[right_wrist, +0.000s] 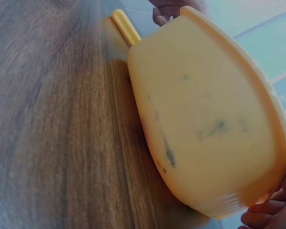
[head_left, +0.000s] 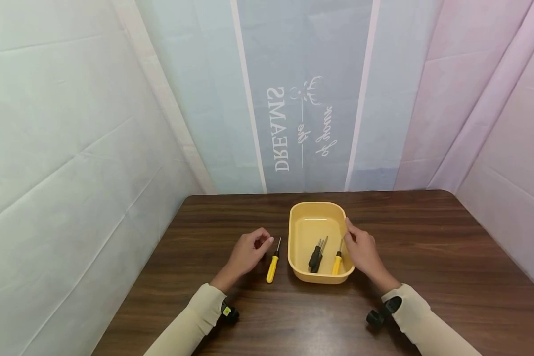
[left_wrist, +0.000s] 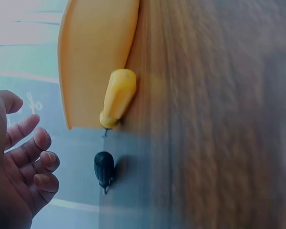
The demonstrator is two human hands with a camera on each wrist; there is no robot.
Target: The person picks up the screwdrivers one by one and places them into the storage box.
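Observation:
A yellow tray (head_left: pixel 298 217) stands mid-table and holds a black screwdriver (head_left: pixel 315 257) and a yellow-handled screwdriver (head_left: pixel 336 264). Another yellow-handled screwdriver (head_left: pixel 273 267) lies on the table just left of the tray; its handle (left_wrist: pixel 118 98) shows beside the tray wall (left_wrist: pixel 95 57). My left hand (head_left: pixel 249 252) hovers beside this screwdriver's tip, fingers (left_wrist: pixel 35 160) loosely curled and empty. My right hand (head_left: pixel 360 249) holds the tray's right rim, fingertips (right_wrist: pixel 264 217) under the rim on the outer wall (right_wrist: pixel 205 124).
The dark wooden table (head_left: pixel 427 257) is enclosed by pale fabric walls on the left, back and right. A small black object (left_wrist: pixel 104 169) shows beyond the tray in the left wrist view. Black wrist mounts sit near the table's front.

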